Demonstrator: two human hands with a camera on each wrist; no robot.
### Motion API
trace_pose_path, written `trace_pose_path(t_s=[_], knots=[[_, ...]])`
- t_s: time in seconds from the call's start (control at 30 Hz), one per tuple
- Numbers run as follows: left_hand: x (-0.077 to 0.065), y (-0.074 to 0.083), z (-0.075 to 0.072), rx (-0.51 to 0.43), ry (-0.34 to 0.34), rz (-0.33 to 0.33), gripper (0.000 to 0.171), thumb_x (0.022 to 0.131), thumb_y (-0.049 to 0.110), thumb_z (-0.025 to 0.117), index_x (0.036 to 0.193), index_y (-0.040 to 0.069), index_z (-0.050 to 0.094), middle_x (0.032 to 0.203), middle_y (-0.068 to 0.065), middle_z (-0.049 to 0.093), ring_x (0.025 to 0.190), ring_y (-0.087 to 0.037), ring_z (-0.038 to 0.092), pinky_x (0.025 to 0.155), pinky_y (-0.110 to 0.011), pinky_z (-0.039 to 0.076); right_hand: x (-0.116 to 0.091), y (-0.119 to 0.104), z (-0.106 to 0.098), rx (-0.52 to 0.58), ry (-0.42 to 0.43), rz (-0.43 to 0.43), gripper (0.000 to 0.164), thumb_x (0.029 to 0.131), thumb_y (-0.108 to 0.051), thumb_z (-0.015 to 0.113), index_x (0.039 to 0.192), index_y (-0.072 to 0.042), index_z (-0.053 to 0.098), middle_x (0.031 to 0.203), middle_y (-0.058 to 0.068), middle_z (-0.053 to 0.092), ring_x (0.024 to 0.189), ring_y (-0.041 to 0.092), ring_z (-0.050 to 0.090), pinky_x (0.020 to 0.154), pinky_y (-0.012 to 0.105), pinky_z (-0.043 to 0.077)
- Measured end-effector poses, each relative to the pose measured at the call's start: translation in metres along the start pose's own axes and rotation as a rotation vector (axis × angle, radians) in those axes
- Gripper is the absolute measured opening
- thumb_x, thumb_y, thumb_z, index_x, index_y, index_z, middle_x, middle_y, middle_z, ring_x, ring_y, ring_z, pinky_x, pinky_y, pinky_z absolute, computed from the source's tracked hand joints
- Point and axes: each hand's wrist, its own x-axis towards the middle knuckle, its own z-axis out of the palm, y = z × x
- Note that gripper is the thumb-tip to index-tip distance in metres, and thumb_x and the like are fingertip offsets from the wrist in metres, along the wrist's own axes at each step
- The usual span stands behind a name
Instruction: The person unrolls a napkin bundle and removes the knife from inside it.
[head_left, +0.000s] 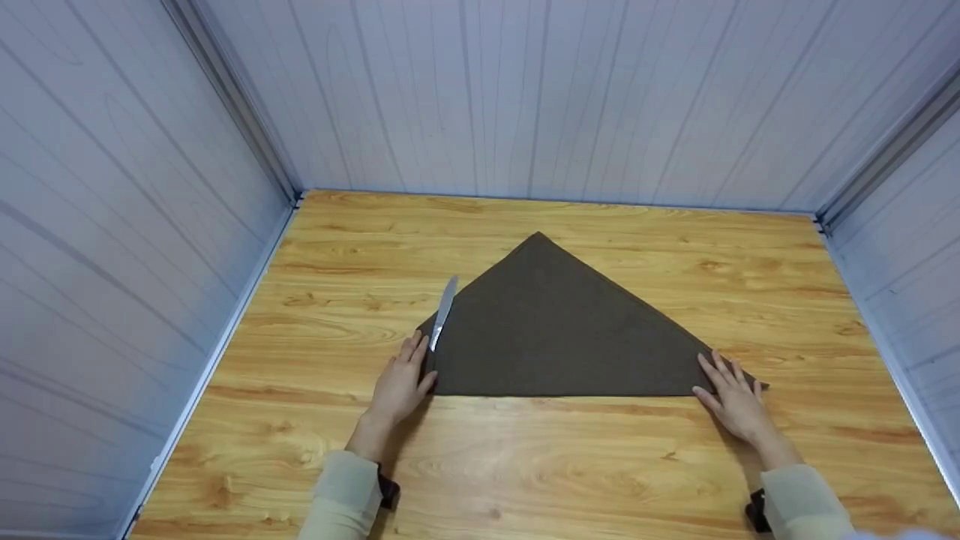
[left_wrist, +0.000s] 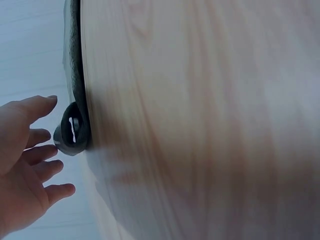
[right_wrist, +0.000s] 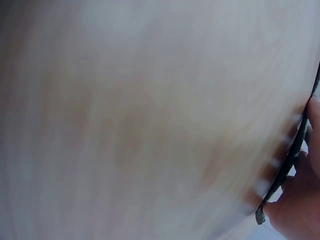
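A dark brown cloth napkin point(head_left: 570, 330) lies as a triangle with its peak pointing away from me. Its left end is rolled over, and the open end of that roll point(left_wrist: 75, 132) shows in the left wrist view. A table knife point(head_left: 445, 306) lies along this roll, blade pointing away; its lower part is hidden by cloth and fingers. My left hand point(head_left: 400, 386) is at the roll, its fingers loosely extended along it. On the napkin's right corner my right hand point(head_left: 739, 405) rests with spread fingers, also seen at the cloth's edge in the right wrist view.
The napkin lies on a wood-grain tabletop point(head_left: 510, 465). Pale panel walls stand behind point(head_left: 495, 97), at the left point(head_left: 112, 247) and at the right point(head_left: 922, 285).
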Motion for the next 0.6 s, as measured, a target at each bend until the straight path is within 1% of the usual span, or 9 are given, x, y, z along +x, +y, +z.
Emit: trace_pose_path(t_s=[0.17, 0.27, 0.4, 0.6], knots=[[0.0008, 0.0016, 0.0034, 0.02, 0.024, 0.035, 0.058, 0.084, 0.022, 0.06, 0.132, -0.002, 0.038, 0.138, -0.02, 0.03, 0.125, -0.035, 0.03, 0.093, -0.052, 0.032, -0.0008, -0.0005, 0.0003, 0.001, 0.003, -0.003, 0.065, 0.093, -0.042, 0.039, 0.143, -0.009, 0.014, 0.145, 0.021, 0.004, 0.128, 0.045, -0.005, 0.09, 0.067, -0.009], [0.0017, 0.0017, 0.0057, 0.026, 0.027, 0.054, 0.06, 0.083, 0.022, 0.062, 0.131, -0.004, 0.038, 0.138, -0.022, 0.029, 0.125, -0.037, 0.029, 0.092, -0.053, 0.032, -0.0013, -0.0006, 0.0005, -0.001, 0.007, -0.005, 0.064, 0.093, -0.041, 0.039, 0.142, -0.009, 0.015, 0.145, 0.022, 0.005, 0.128, 0.045, -0.004, 0.09, 0.067, -0.008], [0.0027, 0.002, 0.0079, 0.032, 0.005, 0.051, 0.061, 0.083, 0.023, 0.062, 0.132, -0.004, 0.037, 0.139, -0.023, 0.027, 0.126, -0.038, 0.027, 0.092, -0.054, 0.031, -0.0013, -0.0007, 0.0009, -0.002, 0.013, -0.009, 0.064, 0.093, -0.041, 0.039, 0.142, -0.009, 0.016, 0.145, 0.022, 0.005, 0.128, 0.045, -0.003, 0.089, 0.067, -0.008], [0.0045, 0.0023, 0.0091, 0.05, -0.038, 0.015, 0.064, 0.084, 0.026, 0.06, 0.134, -0.003, 0.033, 0.141, -0.021, 0.023, 0.128, -0.035, 0.023, 0.095, -0.052, 0.028, -0.0004, -0.0007, 0.0004, -0.013, 0.011, -0.006, 0.064, 0.093, -0.042, 0.039, 0.142, -0.009, 0.016, 0.145, 0.021, 0.005, 0.128, 0.045, -0.003, 0.09, 0.068, -0.007]])
